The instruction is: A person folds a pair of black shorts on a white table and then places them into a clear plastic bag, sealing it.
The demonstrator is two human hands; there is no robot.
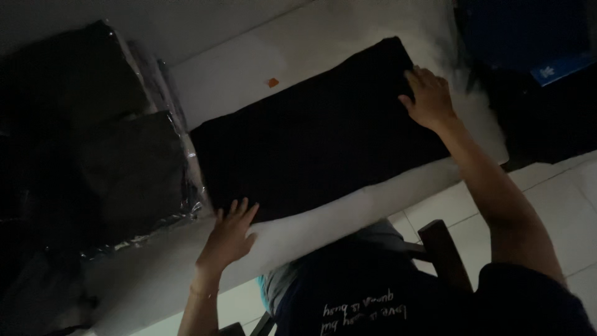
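A black folded cloth (311, 134) lies flat on a white table (348, 205). My left hand (231, 233) rests open with fingers spread at the cloth's near-left edge. Far along the cloth's right end, my right hand (428, 98) presses flat on the fabric, fingers together and extended. Neither hand grips anything.
Dark garments in clear plastic bags (134, 168) are stacked at the left of the table. A small orange scrap (272, 82) lies on the table beyond the cloth. A wooden chair (443, 246) and tiled floor (547, 186) are below. A blue object (559, 65) sits at the far right.
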